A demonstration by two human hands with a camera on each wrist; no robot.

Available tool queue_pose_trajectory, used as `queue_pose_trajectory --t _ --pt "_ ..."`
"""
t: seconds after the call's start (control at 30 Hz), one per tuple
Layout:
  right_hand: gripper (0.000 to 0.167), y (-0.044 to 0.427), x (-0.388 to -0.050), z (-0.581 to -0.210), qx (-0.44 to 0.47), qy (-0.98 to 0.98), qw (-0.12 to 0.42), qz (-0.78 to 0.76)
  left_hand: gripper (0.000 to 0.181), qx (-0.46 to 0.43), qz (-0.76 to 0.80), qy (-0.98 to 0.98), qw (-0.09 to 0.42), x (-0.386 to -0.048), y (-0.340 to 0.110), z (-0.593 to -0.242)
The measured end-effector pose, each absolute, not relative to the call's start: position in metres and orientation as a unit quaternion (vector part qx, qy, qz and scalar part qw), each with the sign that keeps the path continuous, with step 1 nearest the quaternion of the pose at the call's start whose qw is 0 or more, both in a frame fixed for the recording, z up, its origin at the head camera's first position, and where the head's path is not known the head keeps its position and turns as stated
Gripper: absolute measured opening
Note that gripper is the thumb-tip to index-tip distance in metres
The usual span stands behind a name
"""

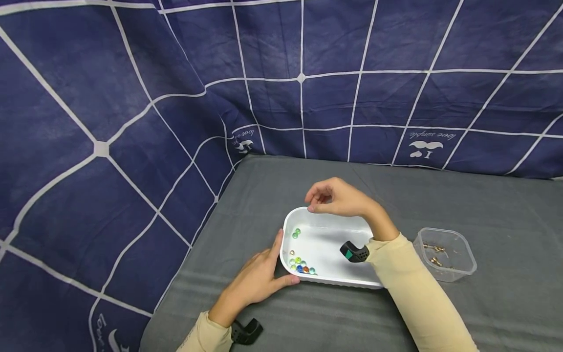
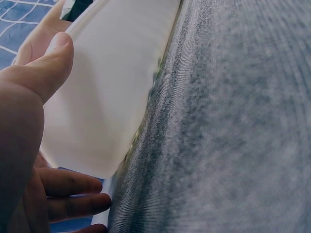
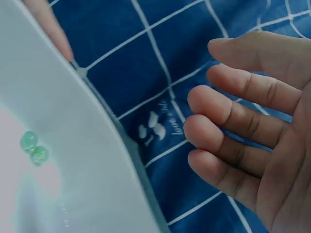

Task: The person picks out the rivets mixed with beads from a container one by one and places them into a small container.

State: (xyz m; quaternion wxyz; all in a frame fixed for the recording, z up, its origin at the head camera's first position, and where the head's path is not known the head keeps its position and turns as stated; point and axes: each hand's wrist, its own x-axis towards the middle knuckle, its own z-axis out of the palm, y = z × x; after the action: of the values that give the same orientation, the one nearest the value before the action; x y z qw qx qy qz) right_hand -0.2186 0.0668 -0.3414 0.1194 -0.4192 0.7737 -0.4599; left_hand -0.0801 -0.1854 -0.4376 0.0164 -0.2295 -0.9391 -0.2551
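Note:
Against the near left corner of a white plastic tray (image 1: 327, 244), my left hand (image 1: 259, 276) rests with its thumb on the near side and its index finger along the left side. In the left wrist view its other fingers (image 2: 77, 206) are straight and hold nothing. My right hand (image 1: 340, 198) hovers over the tray's far rim, fingers loosely bent. The right wrist view shows nothing between them. Two green marbles (image 3: 34, 148) lie together in the tray. Several coloured marbles (image 1: 303, 268) gather in its near left corner, partly hidden by the near wall in the left wrist view.
A clear plastic box (image 1: 453, 254) with several small gold-coloured metal pieces (image 1: 435, 256) stands right of the tray. Grey cloth (image 1: 510, 225) covers the surface. A blue cloth (image 1: 330, 102) with white lines hangs behind and at the left.

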Motion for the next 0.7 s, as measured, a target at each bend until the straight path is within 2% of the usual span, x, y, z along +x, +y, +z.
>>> queue_pose_trajectory --t 0.47,0.7 --pt "0.010 0.043 -0.214 -0.363 -0.471 0.772 0.138 -0.404 0.111 -0.224 -0.260 -0.939 0.008 -0.080 -0.184 -0.434" --pt "0.003 0.035 -0.216 -0.374 -0.477 0.772 0.175 -0.382 0.111 -0.227 -0.258 -0.939 0.010 -0.081 -0.185 -0.436"
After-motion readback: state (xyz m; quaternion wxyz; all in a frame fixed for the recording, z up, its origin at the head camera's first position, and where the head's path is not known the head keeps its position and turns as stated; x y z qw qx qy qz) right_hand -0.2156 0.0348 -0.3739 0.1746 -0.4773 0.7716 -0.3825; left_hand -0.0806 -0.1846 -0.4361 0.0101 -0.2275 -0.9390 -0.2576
